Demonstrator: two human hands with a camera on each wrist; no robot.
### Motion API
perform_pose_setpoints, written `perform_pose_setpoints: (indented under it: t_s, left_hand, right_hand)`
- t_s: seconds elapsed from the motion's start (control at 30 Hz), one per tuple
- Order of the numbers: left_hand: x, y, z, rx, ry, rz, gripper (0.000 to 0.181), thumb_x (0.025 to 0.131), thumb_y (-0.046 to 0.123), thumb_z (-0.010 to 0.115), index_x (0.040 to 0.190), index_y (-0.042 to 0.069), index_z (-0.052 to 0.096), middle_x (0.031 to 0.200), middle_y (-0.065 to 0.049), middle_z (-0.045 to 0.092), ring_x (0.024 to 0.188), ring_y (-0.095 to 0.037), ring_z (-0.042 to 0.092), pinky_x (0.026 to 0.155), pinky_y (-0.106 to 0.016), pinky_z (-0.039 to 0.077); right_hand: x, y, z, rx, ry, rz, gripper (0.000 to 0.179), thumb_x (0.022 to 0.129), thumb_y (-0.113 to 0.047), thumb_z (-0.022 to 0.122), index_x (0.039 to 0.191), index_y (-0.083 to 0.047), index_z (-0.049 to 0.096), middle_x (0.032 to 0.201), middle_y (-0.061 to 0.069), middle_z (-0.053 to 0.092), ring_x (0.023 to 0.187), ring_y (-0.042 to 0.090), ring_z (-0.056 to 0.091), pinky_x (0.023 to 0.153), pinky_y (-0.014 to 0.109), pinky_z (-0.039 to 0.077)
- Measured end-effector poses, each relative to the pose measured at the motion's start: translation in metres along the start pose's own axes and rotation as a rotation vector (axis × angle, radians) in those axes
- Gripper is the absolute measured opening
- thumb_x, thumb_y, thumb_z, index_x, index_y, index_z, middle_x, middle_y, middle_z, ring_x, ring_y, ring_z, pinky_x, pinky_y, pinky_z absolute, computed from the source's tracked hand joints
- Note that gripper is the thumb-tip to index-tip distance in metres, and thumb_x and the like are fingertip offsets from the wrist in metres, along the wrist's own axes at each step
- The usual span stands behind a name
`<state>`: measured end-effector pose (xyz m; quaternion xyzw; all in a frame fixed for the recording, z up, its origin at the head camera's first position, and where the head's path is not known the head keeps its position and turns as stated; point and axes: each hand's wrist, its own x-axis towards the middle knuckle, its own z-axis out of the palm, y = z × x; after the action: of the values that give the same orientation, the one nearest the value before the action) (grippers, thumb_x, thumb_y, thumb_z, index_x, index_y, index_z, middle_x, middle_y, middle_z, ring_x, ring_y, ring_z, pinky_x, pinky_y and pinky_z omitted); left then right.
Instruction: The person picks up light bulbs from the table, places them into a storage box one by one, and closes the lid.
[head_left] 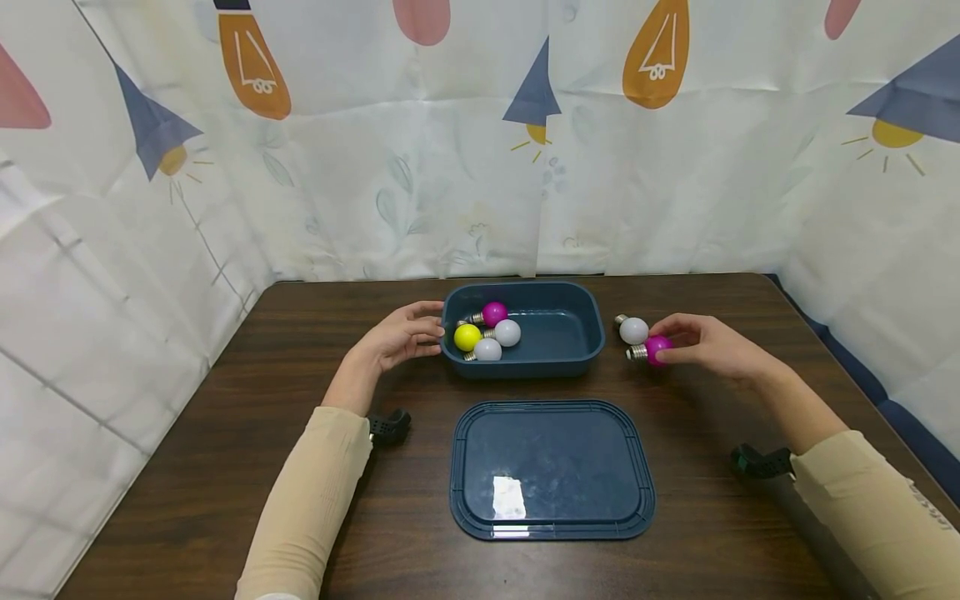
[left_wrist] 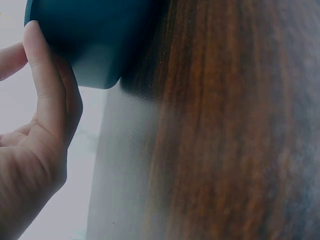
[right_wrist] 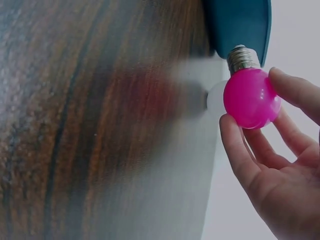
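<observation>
My right hand [head_left: 693,342] pinches a magenta light bulb [right_wrist: 251,98] by its round glass, its metal screw base pointing toward the box. Close behind it, a white bulb [head_left: 633,331] lies on the table. At the left end of a dark blue plastic box [head_left: 525,368], my left hand [head_left: 405,337] touches the outer wall with fairly straight fingers [left_wrist: 47,85]. Inside the box, toward the left, are a magenta bulb [head_left: 494,313], a yellow bulb [head_left: 467,337] and two white bulbs [head_left: 507,333].
A flat dark blue lid [head_left: 553,471] lies on the brown wooden table [head_left: 225,467] in front of the box. Patterned white cloth [head_left: 465,192] hangs behind the table and along its sides. Each wrist wears a black strap [head_left: 390,427].
</observation>
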<state>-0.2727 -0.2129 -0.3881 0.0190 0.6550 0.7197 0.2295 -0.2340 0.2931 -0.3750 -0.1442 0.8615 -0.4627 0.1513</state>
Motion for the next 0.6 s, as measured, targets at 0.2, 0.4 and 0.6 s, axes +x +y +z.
perform_pose_setpoints:
  t_s: [0.2,0.4,0.6]
  left_hand:
    - [0.001,-0.001,0.000,-0.003,-0.005,0.004,0.064,0.101,-0.004,0.057,0.158,0.004,0.030,0.149,-0.025,0.036,0.084,-0.016,0.067,0.077,-0.028,0.061]
    - [0.001,-0.001,-0.001,0.003,-0.006,0.005,0.066,0.100,-0.004,0.058,0.159,0.004,0.029,0.149,-0.025,0.037,0.084,-0.016,0.067,0.078,-0.028,0.061]
    - [0.001,0.000,0.000,-0.003,-0.005,0.003,0.065,0.100,-0.004,0.057,0.159,0.004,0.029,0.150,-0.025,0.036,0.083,-0.016,0.067,0.077,-0.028,0.062]
  right_hand:
    - [0.001,-0.004,-0.001,-0.027,-0.002,-0.012,0.042,0.096,-0.019,0.075,0.131,-0.001,0.061,0.128,0.020,0.059,0.109,0.032,0.059,0.084,0.032,0.055]
    - [0.001,-0.011,-0.003,-0.037,-0.015,-0.027,0.041,0.097,-0.018,0.073,0.132,-0.001,0.060,0.132,0.021,0.057,0.113,0.035,0.058,0.086,0.034,0.056]
    - [0.002,-0.018,-0.004,-0.042,-0.021,-0.041,0.040,0.098,-0.018,0.072,0.132,-0.001,0.059,0.132,0.022,0.056,0.114,0.036,0.058,0.085,0.030,0.056]
